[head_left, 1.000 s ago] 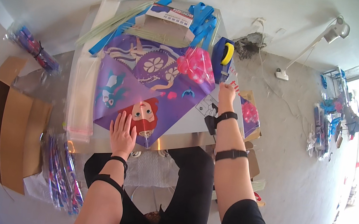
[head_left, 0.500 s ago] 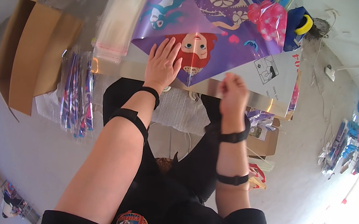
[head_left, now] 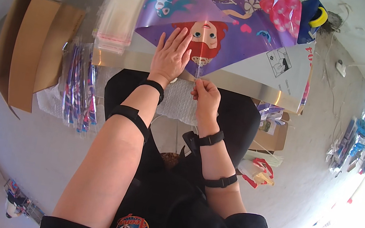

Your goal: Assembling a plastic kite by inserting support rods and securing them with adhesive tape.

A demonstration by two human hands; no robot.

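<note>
A purple printed sheet [head_left: 231,57], pointed like a kite, lies on the table with a red-haired cartoon figure upside down on it. My left hand [head_left: 171,58] rests open and flat on it, fingers spread beside the figure's hair. At the sheet's near point, by the table edge, my right hand [head_left: 206,96] is closed in a pinch. Its fingertips meet the lower end of a narrow clear strip [head_left: 198,71], which looks like tape. Part of what they hold is hidden.
Clear plastic sleeves [head_left: 121,15] lie stacked at the left of the table. A navy tape dispenser [head_left: 308,31] with a yellow roll stands at the far right, next to a pink balloon-print piece [head_left: 280,14]. An open cardboard box [head_left: 27,52] and wrapped bundles [head_left: 78,88] sit left.
My right hand has moved left from beside the sheet to its near point and pinches there. My left hand stays flat on the sheet. The view has shifted slightly.
</note>
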